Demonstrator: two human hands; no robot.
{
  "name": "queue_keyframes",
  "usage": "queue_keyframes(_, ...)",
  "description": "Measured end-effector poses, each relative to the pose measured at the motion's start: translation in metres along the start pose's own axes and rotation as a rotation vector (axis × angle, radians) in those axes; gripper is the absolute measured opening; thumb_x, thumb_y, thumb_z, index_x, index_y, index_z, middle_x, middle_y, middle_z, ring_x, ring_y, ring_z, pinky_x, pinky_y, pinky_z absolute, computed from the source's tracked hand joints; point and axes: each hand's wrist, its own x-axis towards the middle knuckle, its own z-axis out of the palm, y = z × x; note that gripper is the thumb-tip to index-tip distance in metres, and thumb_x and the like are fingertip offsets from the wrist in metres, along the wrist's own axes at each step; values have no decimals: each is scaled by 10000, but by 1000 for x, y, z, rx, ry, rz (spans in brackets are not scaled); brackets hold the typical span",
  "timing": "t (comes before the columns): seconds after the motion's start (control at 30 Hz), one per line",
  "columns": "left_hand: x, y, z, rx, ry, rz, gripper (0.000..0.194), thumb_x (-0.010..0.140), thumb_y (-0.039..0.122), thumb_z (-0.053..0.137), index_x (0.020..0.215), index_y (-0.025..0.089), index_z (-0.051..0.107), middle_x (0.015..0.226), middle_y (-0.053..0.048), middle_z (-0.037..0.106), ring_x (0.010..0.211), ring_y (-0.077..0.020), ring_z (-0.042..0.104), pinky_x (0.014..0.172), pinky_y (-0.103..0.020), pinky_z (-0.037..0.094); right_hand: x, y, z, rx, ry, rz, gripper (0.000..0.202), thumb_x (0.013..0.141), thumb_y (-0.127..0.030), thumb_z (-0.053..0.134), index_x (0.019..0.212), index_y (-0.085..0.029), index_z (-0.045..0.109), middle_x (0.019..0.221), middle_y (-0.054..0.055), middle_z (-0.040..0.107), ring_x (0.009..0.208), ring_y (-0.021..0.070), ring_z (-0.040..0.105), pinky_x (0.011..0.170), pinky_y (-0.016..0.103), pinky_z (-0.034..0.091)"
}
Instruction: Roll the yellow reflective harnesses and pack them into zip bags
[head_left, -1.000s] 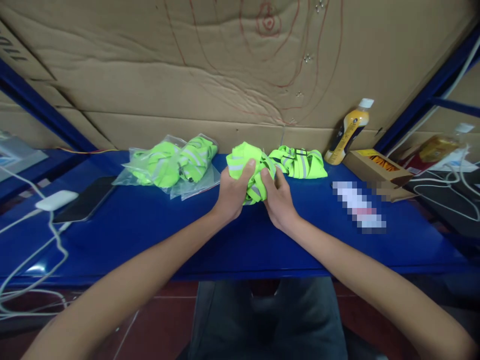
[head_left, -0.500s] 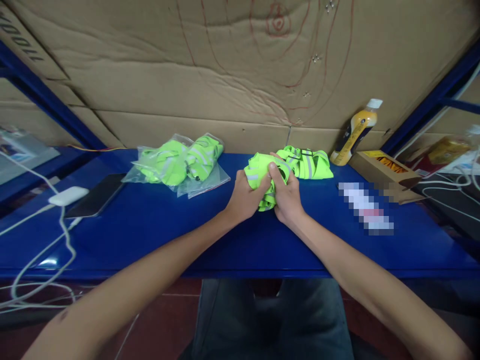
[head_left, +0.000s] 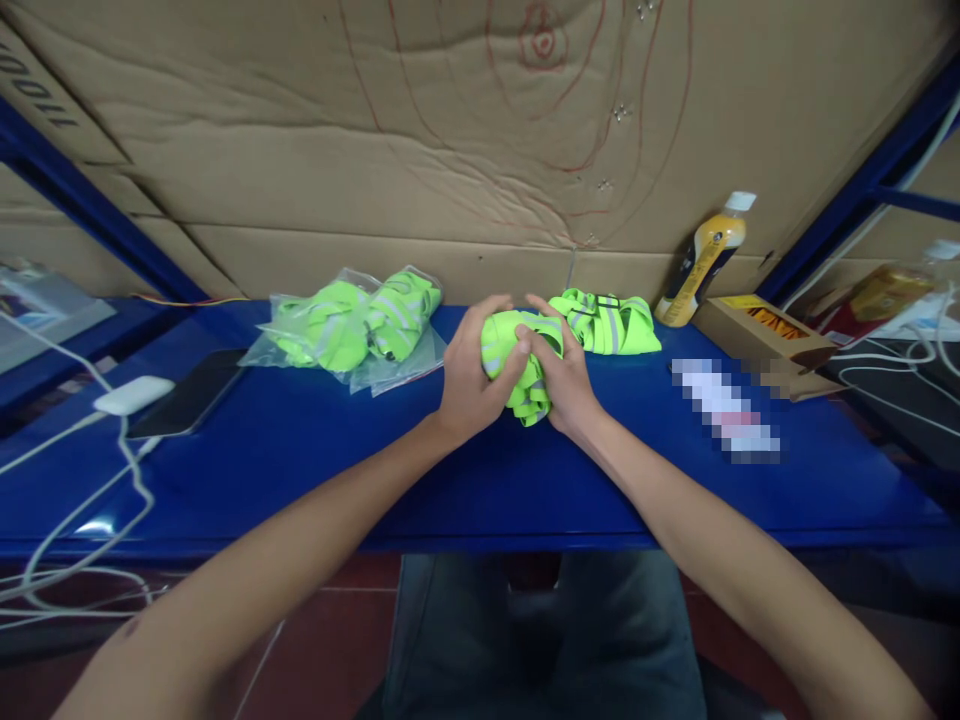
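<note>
Between my two hands is a bundle of neon-green strap with grey reflective stripes, held above the blue table. My left hand wraps round its left side, thumb pressed on the front. On the right side, my right hand grips it, its thumb near the left one. Behind and to the right lies another folded green strap bundle with a black buckle. Two green bundles in clear plastic bags rest at the back left.
A black phone, a white charging case and white cables lie at the left. At the right are a yellow bottle, an open cardboard box and a blurred item. Cardboard stands behind.
My left hand has opened wider and moved round the bundle's left side, its fingers now higher over the back. The bundle has turned slightly and looks more compact. The view has shifted slightly.
</note>
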Motion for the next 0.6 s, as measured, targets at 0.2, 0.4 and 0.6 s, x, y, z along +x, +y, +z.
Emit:
queue_keyframes(0.2, -4, 1, 4, -18, 54, -24, 210, 1038, 372, 634, 1179, 226, 580, 1263, -111, 675, 1245, -260, 650, 1130, -396, 464, 5, -3, -4, -184, -55, -157, 693, 976, -814, 457, 1486, -366, 599, 1573, -3, 603, 1504, 237, 535, 1227, 451, 492)
queue_keyframes(0.4, -4, -9, 3, 31, 45, 70, 211, 1000, 316, 675, 1140, 214, 555, 1223, -121, 670, 1214, -268, 651, 1087, -428, 484, 4, 6, -4, -133, -16, -137, 572, 920, -510, 667, 1456, -317, 621, 1644, -25, 547, 1571, 216, 460, 1312, 441, 382)
queue_keyframes(0.6, -8, -15, 10, 64, 161, 82, 265, 960, 343, 713, 1152, 216, 582, 1111, -62, 688, 1028, -226, 688, 934, -385, 539, 1, 15, -3, -75, -80, -220, 291, 904, -324, 594, 1110, -297, 797, 1322, -7, 772, 1337, 233, 669, 1225, 431, 472)
